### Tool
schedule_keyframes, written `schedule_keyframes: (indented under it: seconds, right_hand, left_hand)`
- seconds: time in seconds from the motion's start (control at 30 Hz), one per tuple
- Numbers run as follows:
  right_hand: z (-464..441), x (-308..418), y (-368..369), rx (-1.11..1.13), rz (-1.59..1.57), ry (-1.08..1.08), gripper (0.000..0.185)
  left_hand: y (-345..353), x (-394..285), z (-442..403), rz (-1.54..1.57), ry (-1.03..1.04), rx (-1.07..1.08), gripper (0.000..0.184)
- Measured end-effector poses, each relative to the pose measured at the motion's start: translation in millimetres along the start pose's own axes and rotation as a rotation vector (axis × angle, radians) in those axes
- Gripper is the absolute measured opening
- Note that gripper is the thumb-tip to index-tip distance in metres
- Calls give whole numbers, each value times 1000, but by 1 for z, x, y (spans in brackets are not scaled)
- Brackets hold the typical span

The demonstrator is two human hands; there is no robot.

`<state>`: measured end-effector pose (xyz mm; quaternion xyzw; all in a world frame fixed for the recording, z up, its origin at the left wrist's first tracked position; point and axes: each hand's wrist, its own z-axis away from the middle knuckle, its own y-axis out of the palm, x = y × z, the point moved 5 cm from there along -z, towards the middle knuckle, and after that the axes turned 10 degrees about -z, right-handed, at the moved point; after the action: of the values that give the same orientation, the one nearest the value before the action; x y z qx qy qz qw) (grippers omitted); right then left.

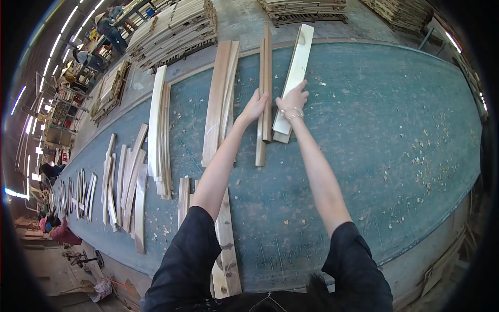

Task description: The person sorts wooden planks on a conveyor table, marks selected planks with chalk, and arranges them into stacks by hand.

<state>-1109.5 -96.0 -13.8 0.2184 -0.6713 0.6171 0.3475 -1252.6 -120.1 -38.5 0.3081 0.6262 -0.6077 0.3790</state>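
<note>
My left hand (254, 106) is closed at the left edge of a pair of narrow brown wooden strips (267, 67), its thumb on top. The strips lie lengthwise away from me on the green table. My right hand (293, 101), with a bracelet at the wrist, grips a pale board (301, 54) across its width, thumb on the left edge and fingers over the right. Another piece shows under that board's near end. Left of my left hand lies a stack of wider reddish-brown boards (217, 99), partly behind my forearm.
The green table (358, 156) carries scattered wood chips on its right side. A pale stack (157, 122) and several loose strips (127, 182) lie leftward. A knotty board (227, 249) is near my left sleeve. Lumber piles (179, 31) and people (110, 32) stand beyond.
</note>
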Motion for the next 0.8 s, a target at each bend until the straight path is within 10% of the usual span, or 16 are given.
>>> schedule_keyframes:
  seconds: [0.13,0.23,0.33,0.4,0.6,0.7,0.77,0.8]
  right_hand:
    - [37,-26,20,383,-714,-366,107]
    - [62,-25,12,531,-398,-305,108]
    - [56,-20,-2,578,-262,-313,108]
    - [46,-30,-2,810,-817,-159,88]
    - [32,-6,23,849,-1546,399,64]
    - [21,10,42,813,-1173,403,63]
    - [17,23,48,725,-1184,378,60]
    - [15,28,54,727,-1188,375,60]
  left_hand:
    - [-2,-20,16,150,-114,30,67]
    - [1,-25,29,-117,-334,-92,92]
    - [6,-46,27,-430,-336,-230,78]
    - [9,-49,26,-515,-268,-365,77]
    - [10,-36,45,364,-242,188,68]
    - [3,-25,49,559,-278,293,56]
    - [-42,-51,51,-495,-155,279,40]
    - [-69,-69,56,-388,-67,186,38]
